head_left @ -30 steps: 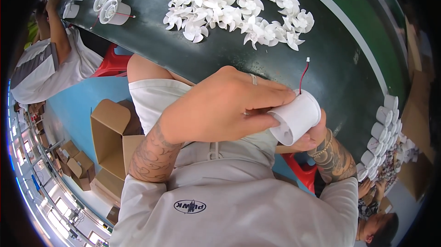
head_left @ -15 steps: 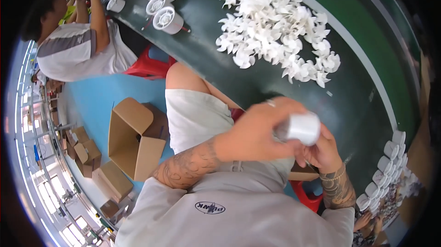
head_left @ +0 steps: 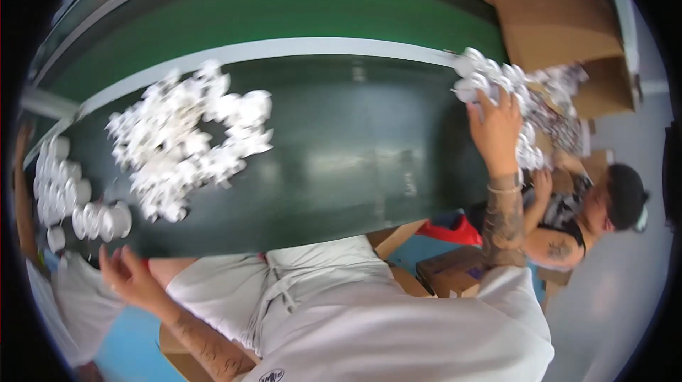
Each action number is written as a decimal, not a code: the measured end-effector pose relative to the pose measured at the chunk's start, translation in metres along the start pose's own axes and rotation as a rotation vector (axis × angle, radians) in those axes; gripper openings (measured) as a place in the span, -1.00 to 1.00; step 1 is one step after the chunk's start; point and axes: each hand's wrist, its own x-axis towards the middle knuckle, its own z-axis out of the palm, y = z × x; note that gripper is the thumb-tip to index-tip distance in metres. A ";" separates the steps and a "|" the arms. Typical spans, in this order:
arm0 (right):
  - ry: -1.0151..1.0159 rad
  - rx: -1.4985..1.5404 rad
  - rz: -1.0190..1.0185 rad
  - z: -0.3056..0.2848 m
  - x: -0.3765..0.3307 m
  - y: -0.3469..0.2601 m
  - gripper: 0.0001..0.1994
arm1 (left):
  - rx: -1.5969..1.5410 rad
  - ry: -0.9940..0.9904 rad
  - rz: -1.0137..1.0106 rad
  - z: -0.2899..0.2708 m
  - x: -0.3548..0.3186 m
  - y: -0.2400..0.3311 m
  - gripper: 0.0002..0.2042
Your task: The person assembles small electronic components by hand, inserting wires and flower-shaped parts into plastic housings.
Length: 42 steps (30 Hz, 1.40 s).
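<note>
Right hand point(head_left: 495, 122) reaching, fingers spread, onto white cup cluster point(head_left: 490, 80) at surface point(head_left: 341, 147) edge; left hand point(head_left: 124, 275) hanging open, empty. Best gripping one cup squarely.

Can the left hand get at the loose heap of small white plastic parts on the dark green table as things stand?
Probably yes: the left hand is empty at the table edge, with only bare table between it and the heap.

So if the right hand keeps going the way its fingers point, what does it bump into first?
The right hand points up toward the cluster of white cup-shaped parts at the dark green table's right end. Its fingertips look right at them, probably touching, though blur hides exact contact.
</note>
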 end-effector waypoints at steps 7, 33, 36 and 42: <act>-0.093 0.459 -0.112 -0.007 -0.009 -0.028 -0.79 | -0.125 -0.386 0.473 0.043 -0.053 0.131 -0.71; -1.361 1.511 0.418 -0.009 0.071 -0.021 -0.60 | -0.643 -0.769 0.337 0.089 -0.056 0.201 -0.82; -1.526 1.632 0.528 -0.007 0.061 -0.029 -0.61 | -0.702 -0.894 0.069 0.080 -0.068 0.193 -0.84; -1.398 1.654 0.542 -0.013 0.047 -0.028 -0.60 | -0.862 -1.073 -0.278 0.063 -0.084 0.181 -0.84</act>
